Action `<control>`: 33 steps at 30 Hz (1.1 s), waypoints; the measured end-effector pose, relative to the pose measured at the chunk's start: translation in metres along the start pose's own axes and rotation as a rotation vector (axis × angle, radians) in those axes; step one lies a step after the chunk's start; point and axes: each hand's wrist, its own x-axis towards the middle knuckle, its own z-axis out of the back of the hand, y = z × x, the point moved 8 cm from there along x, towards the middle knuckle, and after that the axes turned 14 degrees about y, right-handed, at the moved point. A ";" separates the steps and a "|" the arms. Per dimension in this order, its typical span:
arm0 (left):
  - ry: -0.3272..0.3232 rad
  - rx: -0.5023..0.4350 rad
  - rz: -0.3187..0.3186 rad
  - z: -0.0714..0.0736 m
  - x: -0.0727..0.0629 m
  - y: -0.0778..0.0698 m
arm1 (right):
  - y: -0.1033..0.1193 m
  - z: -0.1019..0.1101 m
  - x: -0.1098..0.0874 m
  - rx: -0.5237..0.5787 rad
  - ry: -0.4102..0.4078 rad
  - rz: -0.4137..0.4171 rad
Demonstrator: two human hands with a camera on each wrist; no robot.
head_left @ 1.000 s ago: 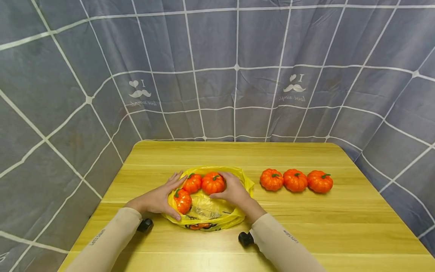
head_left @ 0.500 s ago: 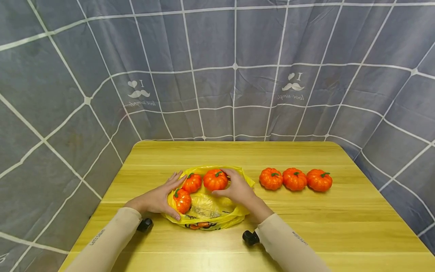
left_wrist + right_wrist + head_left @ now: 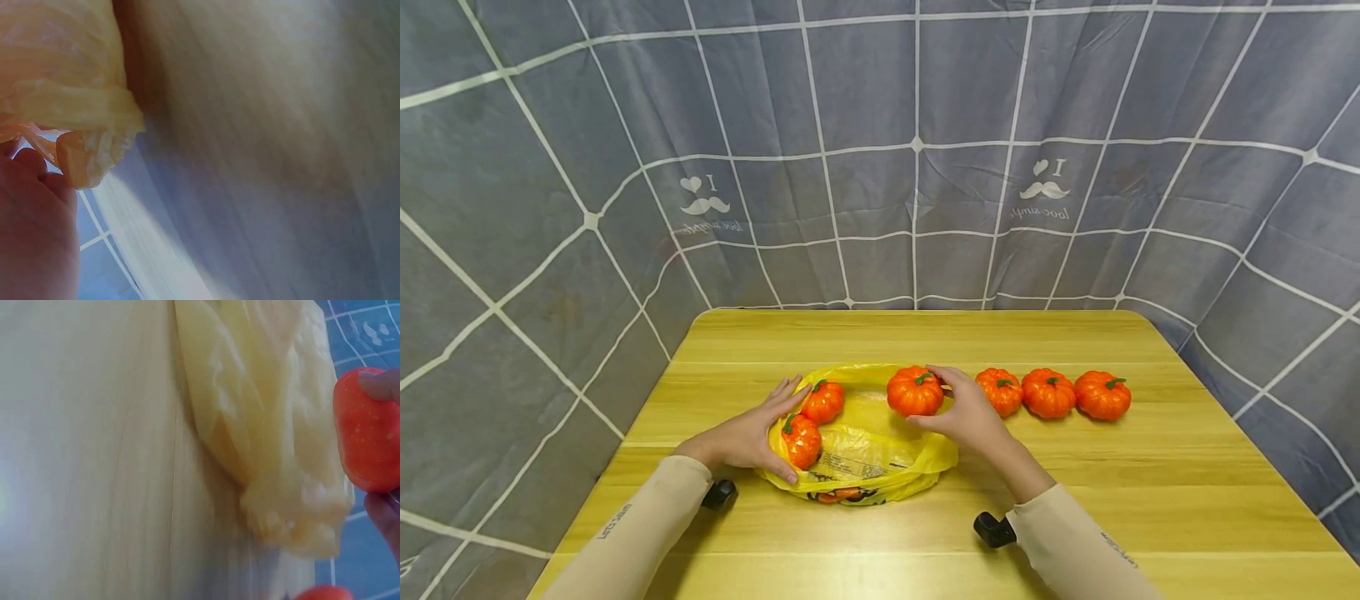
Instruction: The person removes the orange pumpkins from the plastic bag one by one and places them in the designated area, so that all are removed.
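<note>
My right hand [image 3: 964, 412] grips a small orange toy pumpkin [image 3: 913, 392] with a green stem, held over the right side of a yellow plastic bag [image 3: 880, 487]. In the right wrist view, finger and thumb pinch the pumpkin [image 3: 369, 434] from two sides, beside the bag's crumpled side [image 3: 275, 406]. My left hand [image 3: 752, 435] rests spread along the bag's left rim, thumb at the front and fingers at the back. In the left wrist view its fingers are beside the bag's folded rim [image 3: 94, 147]. Two more pumpkins, one at the back [image 3: 823, 402] and one nearer [image 3: 802, 442], lie in the bag's left part.
To the right of the bag, three like pumpkins stand in a row: one near my right hand [image 3: 1002, 390], a middle one [image 3: 1048, 393] and an outer one [image 3: 1102, 395]. The wooden table [image 3: 1075, 500] is bordered by a grey checked curtain [image 3: 865, 200].
My right hand has lifted the pumpkin off the bag's inside and carried it rightward, close to the row. My left hand has stayed at the bag's left rim.
</note>
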 end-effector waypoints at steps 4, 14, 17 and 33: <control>0.007 0.002 0.009 -0.001 0.001 0.000 | -0.010 0.014 -0.015 -0.029 -0.019 -0.007; 0.016 0.014 0.010 0.001 0.001 0.000 | -0.038 0.047 -0.051 -0.080 -0.115 -0.063; 0.015 0.016 0.008 0.001 0.001 0.001 | -0.046 0.052 -0.059 -0.066 -0.110 -0.078; 0.010 0.003 0.007 0.000 0.000 -0.001 | -0.069 0.059 -0.087 -0.117 -0.082 -0.105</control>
